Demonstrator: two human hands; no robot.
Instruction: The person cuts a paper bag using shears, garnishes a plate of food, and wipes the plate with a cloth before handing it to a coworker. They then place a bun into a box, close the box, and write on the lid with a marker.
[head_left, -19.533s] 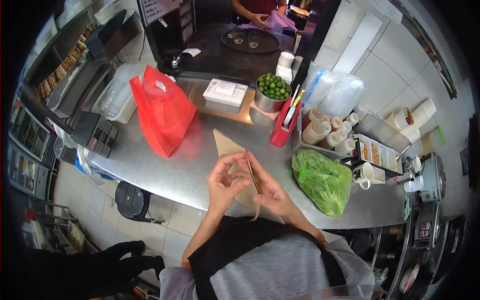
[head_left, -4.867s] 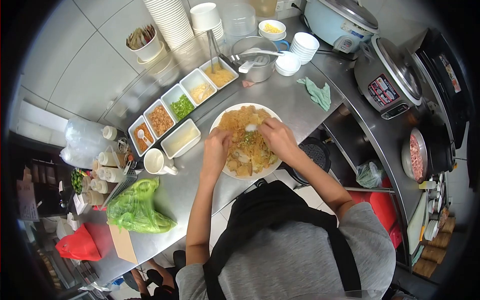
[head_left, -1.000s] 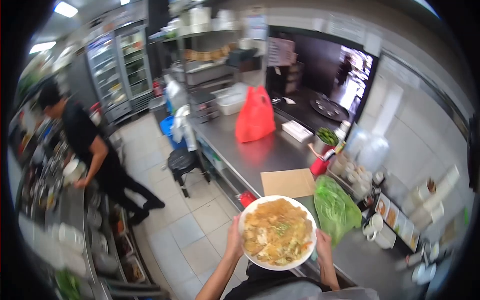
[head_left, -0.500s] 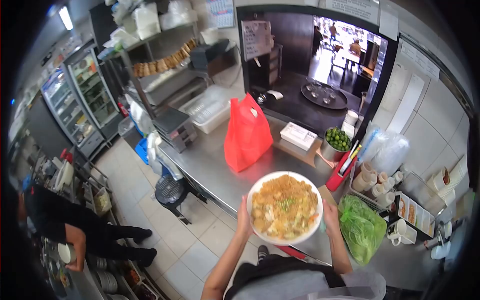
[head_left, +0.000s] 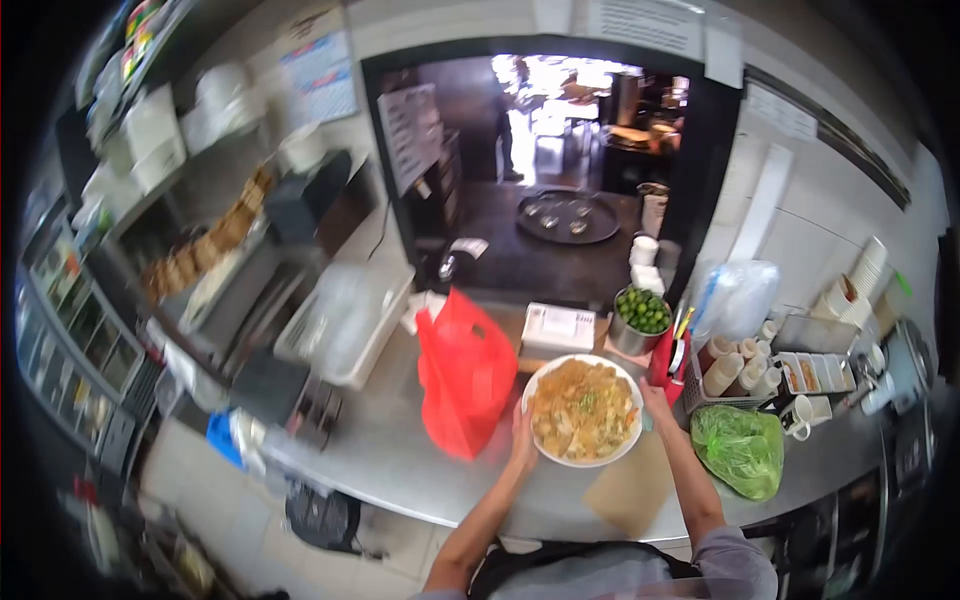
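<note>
A round white plate heaped with noodles and vegetables is held level over the steel counter. My left hand grips its left rim, and my right hand grips the right rim, each with its fingers partly hidden by the plate. Just left of the plate stands a red bag. A white box lies right behind the plate, and a metal pot of green limes stands behind its right side. Brown paper lies on the counter in front of the plate.
A green vegetable bag, a basket of bottles and a white mug stand at the right. Beyond the serving window lies a round black tray. A white bin of clear lids sits left, beside shelves. A stool is below.
The view has turned and moved nearer the window. My hands have carried the plate forward over the counter, close to the white box. The co-worker at the left is out of sight.
</note>
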